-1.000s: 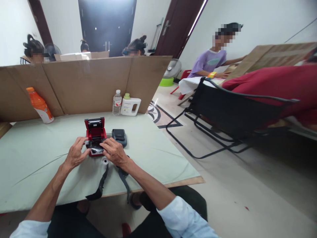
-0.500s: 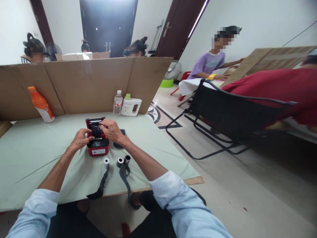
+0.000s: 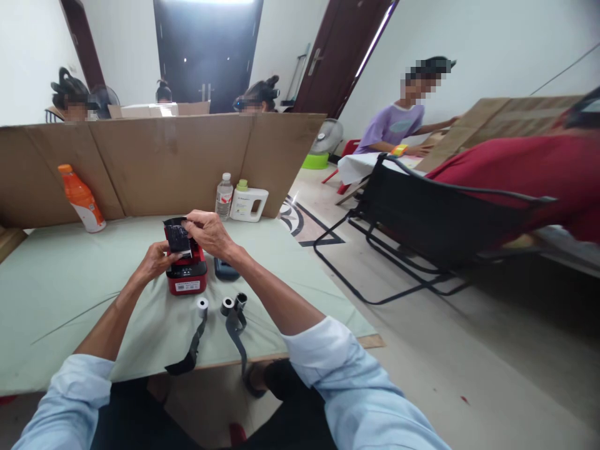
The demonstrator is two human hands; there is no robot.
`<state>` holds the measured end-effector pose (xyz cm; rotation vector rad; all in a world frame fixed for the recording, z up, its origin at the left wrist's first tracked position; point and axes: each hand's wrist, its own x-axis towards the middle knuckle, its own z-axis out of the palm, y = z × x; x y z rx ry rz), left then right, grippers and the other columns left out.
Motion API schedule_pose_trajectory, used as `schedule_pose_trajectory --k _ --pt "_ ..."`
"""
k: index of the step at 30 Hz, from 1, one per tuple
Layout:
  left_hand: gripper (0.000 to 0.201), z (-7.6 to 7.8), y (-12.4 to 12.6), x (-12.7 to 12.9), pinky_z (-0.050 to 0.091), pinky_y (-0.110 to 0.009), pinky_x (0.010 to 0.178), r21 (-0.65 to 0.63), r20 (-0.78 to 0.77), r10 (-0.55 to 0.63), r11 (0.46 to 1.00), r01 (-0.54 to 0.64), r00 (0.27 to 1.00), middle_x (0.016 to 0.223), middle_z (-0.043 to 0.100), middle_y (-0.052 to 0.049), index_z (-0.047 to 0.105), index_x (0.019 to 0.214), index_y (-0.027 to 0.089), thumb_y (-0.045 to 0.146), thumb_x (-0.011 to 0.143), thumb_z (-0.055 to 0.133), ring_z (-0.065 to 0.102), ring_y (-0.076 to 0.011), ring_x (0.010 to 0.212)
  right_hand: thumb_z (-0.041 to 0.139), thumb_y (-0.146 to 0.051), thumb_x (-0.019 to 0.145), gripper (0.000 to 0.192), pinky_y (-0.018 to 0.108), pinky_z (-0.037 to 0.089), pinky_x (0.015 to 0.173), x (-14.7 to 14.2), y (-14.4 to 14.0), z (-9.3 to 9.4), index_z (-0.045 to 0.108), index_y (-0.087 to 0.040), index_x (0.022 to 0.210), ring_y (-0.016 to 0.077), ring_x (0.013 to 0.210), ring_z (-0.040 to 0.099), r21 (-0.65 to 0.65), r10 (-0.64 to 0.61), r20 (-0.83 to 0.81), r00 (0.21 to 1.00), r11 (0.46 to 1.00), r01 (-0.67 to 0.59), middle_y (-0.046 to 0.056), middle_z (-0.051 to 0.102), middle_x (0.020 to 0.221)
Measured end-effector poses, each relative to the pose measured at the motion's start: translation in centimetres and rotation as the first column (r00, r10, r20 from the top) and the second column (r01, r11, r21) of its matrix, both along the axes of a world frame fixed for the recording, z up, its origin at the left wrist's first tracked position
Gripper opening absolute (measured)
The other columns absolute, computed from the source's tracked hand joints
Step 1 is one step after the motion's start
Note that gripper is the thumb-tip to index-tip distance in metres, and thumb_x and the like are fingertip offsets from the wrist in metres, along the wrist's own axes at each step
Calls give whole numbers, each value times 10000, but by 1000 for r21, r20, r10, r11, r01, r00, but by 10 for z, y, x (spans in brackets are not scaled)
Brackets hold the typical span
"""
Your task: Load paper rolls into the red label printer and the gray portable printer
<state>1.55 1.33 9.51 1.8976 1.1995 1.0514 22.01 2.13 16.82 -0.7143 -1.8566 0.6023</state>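
Small red printer [image 3: 187, 275] with black top and white label, upright on green table just under left hand [image 3: 157, 259]. Black strip of paper [image 3: 177, 237] raised above it, pinched by right hand [image 3: 209, 232].

A table [image 3: 70, 300] under pale green cloth carries a red printer [image 3: 187, 275]; behind it stand an orange bottle [image 3: 82, 206], water bottle [image 3: 224, 195] and white jug [image 3: 248, 204]; before it lie three small rolls [image 3: 227, 305].

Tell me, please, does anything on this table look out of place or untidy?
Yes. Two dark strips trail from small rolls over the table's near edge and hang down. The orange bottle leans tilted against the cardboard.
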Motion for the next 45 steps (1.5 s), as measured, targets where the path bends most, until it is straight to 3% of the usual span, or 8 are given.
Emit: schedule_pose_trajectory --k 6,11,19,24,30,36,41,45 --pt "377 15 -16 -12 563 -320 809 77 131 -34 997 24 991 947 779 -63 780 968 138 471 790 770 697 -216 867 530 -244 946 244 245 399 648 -6 -19 17 666 -170 758 125 688 520 68 59 -18 998 996 -58 3 598 747" --pt "314 24 -30 -43 506 -257 606 134 -11 146 981 -143 989 787 732 -33 769 922 157 444 797 741 617 -154 655 552 -161 898 194 238 416 641 -18 -43 19 734 -166 833 111 672 526 67 99 -25 995 993 -97 6 637 801" --pt "295 13 -77 -93 574 -322 829 266 -241 301 935 -236 923 975 763 -65 791 991 197 168 768 599 703 -201 896 567 -70 856 207 241 477 703 -40 -85 -32 747 -160 908 125 739 625 153 238 119 964 955 -255 41 696 905" --pt "411 7 -108 -94 558 -272 735 281 -324 274 942 -184 906 970 744 -72 786 1007 186 86 756 476 696 -183 896 598 -105 903 157 254 495 732 -29 -131 -66 712 -173 986 160 830 661 161 205 305 930 951 -263 65 709 988" --pt "375 43 -126 -38 528 -239 661 300 -386 85 953 37 919 1019 718 -63 766 1042 200 57 812 508 667 -158 855 555 -93 905 166 274 535 741 18 -191 -94 661 -185 991 181 840 673 166 108 315 943 972 -166 71 707 951" --pt "346 51 -98 72 559 -301 825 329 -464 -150 886 327 873 1012 713 -75 746 1021 183 14 803 538 689 -187 906 483 -19 848 301 311 568 804 102 -217 -109 648 -213 1008 199 916 683 -36 -114 168 979 992 122 70 693 964" --pt "307 29 -66 166 542 -323 850 172 -676 -301 823 541 672 1051 722 -102 734 1064 176 80 821 574 698 -235 956 662 -235 862 220 355 592 849 187 -229 -98 707 -259 1076 240 946 709 -573 -56 252 966 796 196 57 730 1045" --pt "338 5 -52 208 531 -333 839 38 -782 -351 797 603 514 1065 734 -120 723 1117 176 98 816 591 695 -257 988 721 -397 849 427 436 564 996 228 -213 -94 709 -238 1246 299 1149 690 -706 -89 117 989 693 146 104 696 1306"
